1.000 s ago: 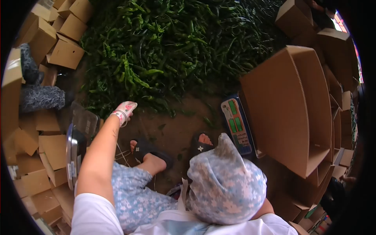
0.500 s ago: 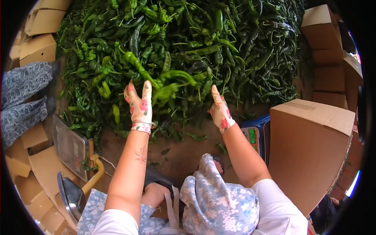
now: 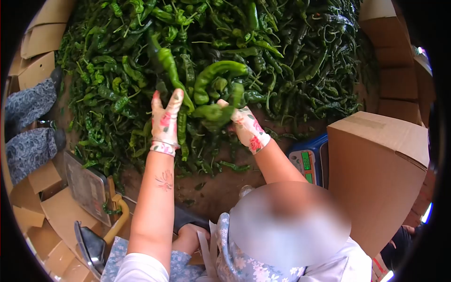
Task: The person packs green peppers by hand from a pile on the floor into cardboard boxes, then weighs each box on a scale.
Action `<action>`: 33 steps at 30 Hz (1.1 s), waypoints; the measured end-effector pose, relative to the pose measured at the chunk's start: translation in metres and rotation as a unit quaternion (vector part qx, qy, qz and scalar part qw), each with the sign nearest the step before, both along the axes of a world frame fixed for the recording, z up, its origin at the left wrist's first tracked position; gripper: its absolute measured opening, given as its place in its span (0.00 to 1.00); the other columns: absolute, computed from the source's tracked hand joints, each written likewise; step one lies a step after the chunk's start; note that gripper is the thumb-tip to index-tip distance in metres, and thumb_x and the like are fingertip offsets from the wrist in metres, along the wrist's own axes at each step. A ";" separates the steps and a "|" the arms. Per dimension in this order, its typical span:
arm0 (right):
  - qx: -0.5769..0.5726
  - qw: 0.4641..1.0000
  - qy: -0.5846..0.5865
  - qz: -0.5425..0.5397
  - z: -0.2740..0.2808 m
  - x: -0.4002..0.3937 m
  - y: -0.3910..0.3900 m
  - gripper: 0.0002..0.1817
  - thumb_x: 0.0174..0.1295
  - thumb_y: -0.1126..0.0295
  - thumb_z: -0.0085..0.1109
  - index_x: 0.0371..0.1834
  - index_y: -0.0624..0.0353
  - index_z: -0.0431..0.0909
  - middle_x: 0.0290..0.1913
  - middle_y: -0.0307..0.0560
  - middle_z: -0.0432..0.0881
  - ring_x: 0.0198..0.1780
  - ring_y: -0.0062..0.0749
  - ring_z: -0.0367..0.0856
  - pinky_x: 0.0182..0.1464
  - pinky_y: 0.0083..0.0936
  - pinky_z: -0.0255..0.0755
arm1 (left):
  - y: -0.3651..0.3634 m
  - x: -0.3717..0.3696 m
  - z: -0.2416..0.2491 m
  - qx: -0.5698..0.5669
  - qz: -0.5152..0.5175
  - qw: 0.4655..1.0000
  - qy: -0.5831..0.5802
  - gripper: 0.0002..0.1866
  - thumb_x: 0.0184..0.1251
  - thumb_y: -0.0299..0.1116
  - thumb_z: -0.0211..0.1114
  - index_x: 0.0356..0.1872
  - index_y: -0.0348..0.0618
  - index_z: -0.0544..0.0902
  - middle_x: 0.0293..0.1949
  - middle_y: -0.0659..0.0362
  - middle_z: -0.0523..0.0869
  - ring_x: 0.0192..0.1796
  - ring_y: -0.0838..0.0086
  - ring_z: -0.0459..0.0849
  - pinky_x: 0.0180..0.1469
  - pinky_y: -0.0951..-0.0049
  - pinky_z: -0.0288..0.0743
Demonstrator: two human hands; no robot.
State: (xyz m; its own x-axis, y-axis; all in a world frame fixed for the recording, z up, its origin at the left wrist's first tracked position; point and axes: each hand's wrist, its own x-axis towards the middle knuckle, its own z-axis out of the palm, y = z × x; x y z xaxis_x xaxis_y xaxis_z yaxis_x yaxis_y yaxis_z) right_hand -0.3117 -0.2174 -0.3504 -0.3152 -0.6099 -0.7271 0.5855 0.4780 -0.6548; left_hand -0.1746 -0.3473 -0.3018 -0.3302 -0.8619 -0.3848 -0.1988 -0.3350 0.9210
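Note:
My left hand [image 3: 165, 121], in a floral-print glove, grips green peppers at the near side of a large heap of green peppers [image 3: 300, 61]. A long bright green pepper [image 3: 168, 63] rises past its thumb, and a darker one shows between the thumb and fingers. My right hand [image 3: 249, 128], gloved alike, is closed around a blurred green pepper [image 3: 216, 113]; its fingers are partly hidden. A thick curved pepper [image 3: 206, 80] lies just beyond, between the two hands.
To the right stand a blue scale [image 3: 310, 160] with a lit display and a tall cardboard box [image 3: 376, 174]. At left are a second scale's metal plate [image 3: 87, 185], flattened cardboard [image 3: 66, 207] and another person's patterned trouser legs [image 3: 30, 148]. More boxes [image 3: 397, 84] line the far right.
My right hand has moved left towards my left hand and closed on a pepper. The left hand has shifted slightly, still with peppers. The right scale's display reading has changed.

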 end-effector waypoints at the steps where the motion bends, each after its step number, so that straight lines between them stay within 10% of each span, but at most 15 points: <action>1: -0.002 1.000 0.005 0.001 0.013 0.002 0.002 0.48 0.49 0.44 0.71 0.63 0.70 0.65 0.55 0.49 0.76 0.54 0.28 0.74 0.50 0.31 0.71 | 0.000 0.005 -0.005 -0.006 0.006 1.000 -0.006 0.60 0.48 0.57 0.75 0.71 0.29 0.50 0.65 0.46 0.66 0.68 0.66 0.63 0.70 0.66 0.53; 8: -0.239 0.965 -0.021 -0.103 0.106 0.021 0.039 0.32 0.48 0.67 0.75 0.57 0.64 0.71 0.49 0.43 0.80 0.47 0.25 0.79 0.49 0.24 0.73 | 0.051 0.017 0.078 0.020 0.036 0.990 0.131 0.56 0.51 0.42 0.77 0.72 0.32 0.48 0.56 0.49 0.76 0.58 0.72 0.73 0.65 0.71 0.61; 10: -0.257 0.964 0.061 -0.037 0.144 0.023 0.049 0.37 0.56 0.74 0.66 0.70 0.57 0.59 0.57 0.51 0.76 0.55 0.35 0.78 0.54 0.34 0.76 | 0.074 0.020 0.122 0.043 0.065 0.972 0.222 0.54 0.52 0.37 0.77 0.72 0.33 0.47 0.56 0.50 0.76 0.56 0.72 0.75 0.63 0.73 0.64; 11: -0.320 0.942 -0.012 -0.104 0.176 0.030 0.061 0.29 0.52 0.71 0.72 0.58 0.60 0.71 0.51 0.42 0.80 0.48 0.24 0.77 0.51 0.25 0.72 | 0.084 0.023 0.143 0.046 0.077 0.973 0.214 0.55 0.52 0.32 0.76 0.73 0.33 0.44 0.55 0.50 0.76 0.55 0.72 0.76 0.62 0.73 0.67; 21: -0.303 0.867 0.352 -0.182 0.423 0.000 0.261 0.22 0.57 0.76 0.63 0.57 0.63 0.75 0.44 0.44 0.84 0.40 0.25 0.83 0.41 0.22 0.78 | 0.235 -0.073 0.312 -0.198 -0.153 0.875 0.414 0.52 0.52 0.40 0.77 0.69 0.31 0.51 0.50 0.52 0.80 0.49 0.71 0.78 0.56 0.77 0.70; 23: -0.207 0.847 0.457 -0.179 0.446 -0.039 0.314 0.18 0.58 0.74 0.64 0.53 0.62 0.79 0.42 0.41 0.84 0.37 0.22 0.82 0.38 0.20 0.77 | 0.261 -0.114 0.326 -0.304 -0.170 0.866 0.359 0.52 0.52 0.40 0.77 0.70 0.32 0.50 0.50 0.51 0.80 0.48 0.70 0.79 0.56 0.77 0.70; 26: -0.041 0.799 0.567 -0.197 0.467 -0.066 0.365 0.12 0.59 0.70 0.64 0.46 0.58 0.83 0.39 0.36 0.83 0.34 0.18 0.78 0.34 0.18 0.72 | 0.306 -0.152 0.347 -0.068 -0.250 0.847 0.464 0.48 0.52 0.44 0.76 0.67 0.36 0.56 0.47 0.52 0.81 0.50 0.70 0.79 0.58 0.73 0.70; 28: -0.170 0.824 0.516 -0.159 0.460 -0.076 0.388 0.16 0.61 0.75 0.60 0.52 0.64 0.77 0.44 0.45 0.84 0.38 0.26 0.84 0.35 0.19 0.80 | 0.333 -0.175 0.351 0.059 -0.304 0.829 0.466 0.45 0.52 0.46 0.75 0.65 0.38 0.60 0.47 0.52 0.82 0.50 0.70 0.79 0.57 0.71 0.71; 29: -0.205 0.805 0.530 -0.173 0.444 -0.085 0.400 0.14 0.53 0.70 0.71 0.43 0.58 0.82 0.35 0.33 0.81 0.37 0.17 0.76 0.41 0.18 0.70 | 0.345 -0.184 0.350 0.104 -0.331 0.826 0.445 0.43 0.53 0.46 0.74 0.65 0.38 0.61 0.47 0.53 0.82 0.50 0.70 0.79 0.57 0.71 0.71; 33: -0.112 0.799 0.531 -0.259 0.401 -0.094 0.445 0.13 0.51 0.76 0.65 0.42 0.61 0.78 0.29 0.30 0.75 0.30 0.13 0.70 0.32 0.15 0.65 | 0.297 -0.251 0.289 -0.051 -0.383 0.844 0.372 0.18 0.59 0.36 0.68 0.49 0.47 0.77 0.39 0.57 0.82 0.40 0.71 0.82 0.36 0.65 0.80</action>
State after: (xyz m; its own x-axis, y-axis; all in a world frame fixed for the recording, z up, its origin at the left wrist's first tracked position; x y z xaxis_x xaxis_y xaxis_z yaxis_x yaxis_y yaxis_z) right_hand -0.4056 0.2271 0.0509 -0.9343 -0.2738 0.2285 -0.2768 0.1527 -0.9487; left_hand -0.4255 -0.0499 -0.0133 -0.9236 -0.3012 0.2371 0.3238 -0.2821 0.9031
